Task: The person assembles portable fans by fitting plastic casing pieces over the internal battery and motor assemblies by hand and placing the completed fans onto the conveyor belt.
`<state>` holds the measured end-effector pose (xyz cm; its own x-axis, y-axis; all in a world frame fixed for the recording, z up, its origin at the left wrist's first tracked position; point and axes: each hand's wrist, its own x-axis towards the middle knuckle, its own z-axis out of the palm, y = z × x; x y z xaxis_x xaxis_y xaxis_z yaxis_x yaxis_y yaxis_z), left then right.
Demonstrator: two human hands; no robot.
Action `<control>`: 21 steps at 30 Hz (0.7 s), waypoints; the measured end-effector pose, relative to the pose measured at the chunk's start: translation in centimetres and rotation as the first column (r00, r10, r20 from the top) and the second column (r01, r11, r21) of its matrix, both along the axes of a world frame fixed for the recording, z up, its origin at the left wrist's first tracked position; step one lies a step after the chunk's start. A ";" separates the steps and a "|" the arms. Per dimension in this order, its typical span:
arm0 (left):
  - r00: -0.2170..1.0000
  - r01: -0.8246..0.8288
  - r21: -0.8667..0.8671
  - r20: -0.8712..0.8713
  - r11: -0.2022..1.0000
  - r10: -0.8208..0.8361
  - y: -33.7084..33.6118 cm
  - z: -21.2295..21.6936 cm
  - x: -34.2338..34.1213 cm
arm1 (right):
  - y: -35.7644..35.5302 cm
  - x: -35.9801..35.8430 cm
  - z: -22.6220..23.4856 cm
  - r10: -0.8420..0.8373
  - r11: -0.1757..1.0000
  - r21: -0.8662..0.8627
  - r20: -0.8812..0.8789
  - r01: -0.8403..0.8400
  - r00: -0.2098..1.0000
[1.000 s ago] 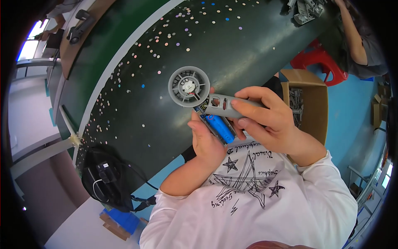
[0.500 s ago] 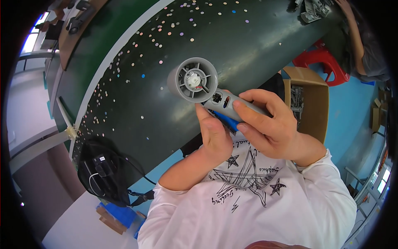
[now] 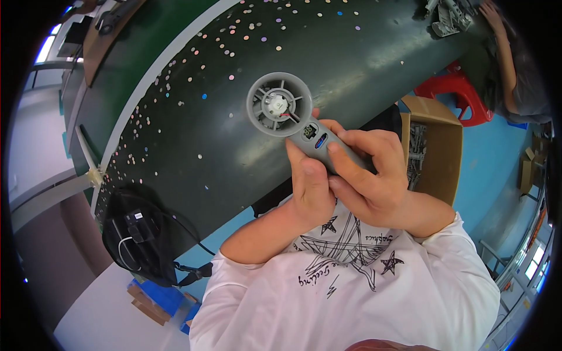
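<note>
Pinching the grey handheld fan (image 3: 314,135) at its handle (image 3: 321,153) with the right hand (image 3: 377,172), and gripping it from near left with the left hand (image 3: 313,190), over the dark table (image 3: 234,175).

We hold the fan (image 3: 304,125) over the table (image 3: 351,70) near the middle of its near edge, with our left hand (image 3: 311,187) on the left of the handle (image 3: 319,153) and our right hand (image 3: 377,175) on its right. Dots (image 3: 231,77) lie scattered along the far edge. A bag (image 3: 137,237) lies toward the near left corner. To our right, beside the near edge, stands a box (image 3: 440,158) with parts (image 3: 417,143) in it; past the box is a stool (image 3: 456,93). A pile (image 3: 449,20) lies toward the right end, a co-worker's hand (image 3: 493,17) just right of it.
</note>
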<state>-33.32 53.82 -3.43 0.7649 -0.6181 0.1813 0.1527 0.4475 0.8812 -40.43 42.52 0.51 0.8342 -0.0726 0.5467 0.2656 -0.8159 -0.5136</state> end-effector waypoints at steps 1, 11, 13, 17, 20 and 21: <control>0.999 0.038 0.003 -0.039 0.999 -0.038 0.1 -0.2 -0.1 | 0.0 0.1 -0.3 0.001 1.000 -0.002 -0.002 -0.001 1.000; 0.964 0.162 -0.151 -0.186 0.975 -0.189 0.5 0.1 0.9 | -1.8 -1.4 1.7 0.129 0.900 0.436 -0.248 -0.008 0.960; 0.958 0.238 -0.186 -0.115 0.953 -0.261 0.5 0.3 1.4 | -1.9 -1.4 1.9 0.417 0.514 0.852 -0.352 0.102 0.838; 0.972 0.176 0.057 -0.169 0.983 -0.165 0.9 1.6 1.8 | -1.9 -1.7 1.9 0.298 0.715 0.693 -0.424 0.095 0.855; 0.991 0.073 0.061 -0.116 0.995 -0.065 1.0 2.0 1.3 | -2.1 -1.4 1.1 0.170 0.867 0.497 -0.218 -0.040 0.961; 0.983 0.011 0.032 -0.184 0.999 -0.005 1.0 2.4 1.3 | -2.1 -1.6 1.0 0.164 0.862 0.505 -0.212 -0.036 0.963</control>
